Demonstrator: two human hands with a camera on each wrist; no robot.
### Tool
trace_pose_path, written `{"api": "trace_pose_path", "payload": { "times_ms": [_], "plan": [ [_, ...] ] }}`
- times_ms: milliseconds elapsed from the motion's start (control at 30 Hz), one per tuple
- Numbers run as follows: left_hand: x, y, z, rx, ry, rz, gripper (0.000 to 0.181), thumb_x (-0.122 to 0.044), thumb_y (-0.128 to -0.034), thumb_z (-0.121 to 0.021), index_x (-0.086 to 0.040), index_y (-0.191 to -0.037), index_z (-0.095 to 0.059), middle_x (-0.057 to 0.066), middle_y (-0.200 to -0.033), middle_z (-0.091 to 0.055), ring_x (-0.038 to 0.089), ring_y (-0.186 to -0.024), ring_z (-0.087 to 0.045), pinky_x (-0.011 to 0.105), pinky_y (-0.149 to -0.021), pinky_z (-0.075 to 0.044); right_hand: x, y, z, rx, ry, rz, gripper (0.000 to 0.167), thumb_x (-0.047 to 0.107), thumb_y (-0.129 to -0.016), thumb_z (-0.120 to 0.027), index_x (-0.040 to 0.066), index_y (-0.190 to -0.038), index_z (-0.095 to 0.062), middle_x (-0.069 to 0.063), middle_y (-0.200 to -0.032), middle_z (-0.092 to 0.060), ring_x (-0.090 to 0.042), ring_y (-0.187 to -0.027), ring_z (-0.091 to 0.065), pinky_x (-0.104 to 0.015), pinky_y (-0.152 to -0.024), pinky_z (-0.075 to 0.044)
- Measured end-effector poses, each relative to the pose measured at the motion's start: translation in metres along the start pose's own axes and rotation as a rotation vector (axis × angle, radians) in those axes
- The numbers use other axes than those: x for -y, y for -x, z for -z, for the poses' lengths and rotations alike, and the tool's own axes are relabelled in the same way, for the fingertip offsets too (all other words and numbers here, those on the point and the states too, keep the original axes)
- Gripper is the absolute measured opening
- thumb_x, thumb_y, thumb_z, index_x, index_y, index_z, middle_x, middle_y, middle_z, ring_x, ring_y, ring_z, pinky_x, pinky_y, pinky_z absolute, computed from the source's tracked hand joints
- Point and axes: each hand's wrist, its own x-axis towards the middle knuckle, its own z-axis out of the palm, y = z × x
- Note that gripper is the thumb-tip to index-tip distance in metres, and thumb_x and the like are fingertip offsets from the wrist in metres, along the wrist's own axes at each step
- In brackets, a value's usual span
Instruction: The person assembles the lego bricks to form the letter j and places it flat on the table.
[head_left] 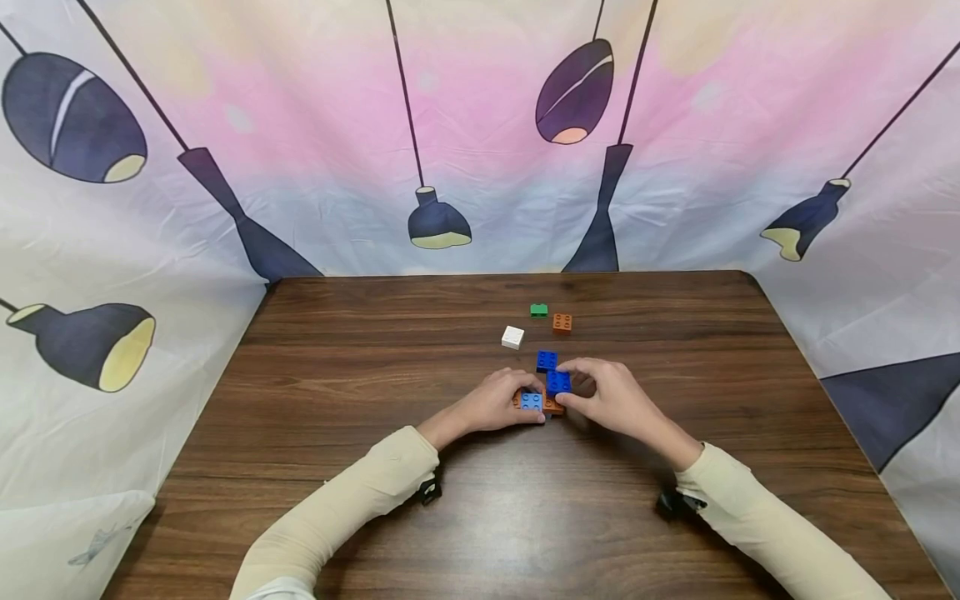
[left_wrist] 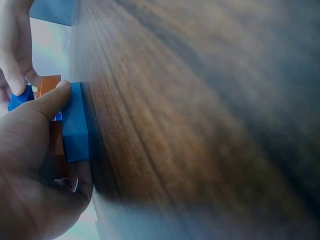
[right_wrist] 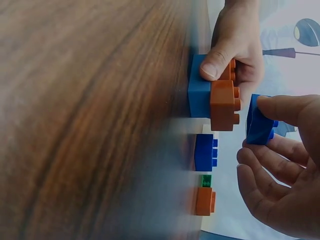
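My left hand [head_left: 491,402] grips a stack of bricks on the table, thumb along its near side. The stack has a blue bottom brick [right_wrist: 197,95], orange bricks [right_wrist: 222,106] on it, and a light blue brick [head_left: 531,401] showing in the head view. My right hand [head_left: 615,402] pinches a dark blue brick [head_left: 558,382] between thumb and fingers. In the right wrist view this brick [right_wrist: 259,122] hangs apart from the orange one, studs facing away from the table. My left palm partly hides the stack in the left wrist view.
Beyond the hands lie another dark blue brick [head_left: 547,360], a white brick [head_left: 513,337], an orange brick [head_left: 562,322] and a green brick [head_left: 538,310]. The wooden table [head_left: 360,333] meets a printed cloth [head_left: 495,167] at its back edge.
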Motion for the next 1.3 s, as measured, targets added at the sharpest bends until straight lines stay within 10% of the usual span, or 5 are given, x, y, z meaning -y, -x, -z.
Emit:
{"api": "trace_pose_path", "payload": {
  "times_ms": [1300],
  "plan": [
    [0.0004,0.0011,-0.0004,0.013,0.001,0.041,0.044,-0.040,-0.0909,-0.078,-0.012,-0.123,-0.068,0.004,-0.122,-0.070,0.019,-0.108,-0.059,0.038,-0.093,-0.046,0.0008,0.0020,-0.0072,0.040,-0.001,0.007,0.036,0.025,-0.086,-0.085,0.011,-0.118,-0.076,-0.004,-0.104,-0.075,-0.014,-0.081,-0.068,-0.032,-0.069,-0.054]
  ]
}}
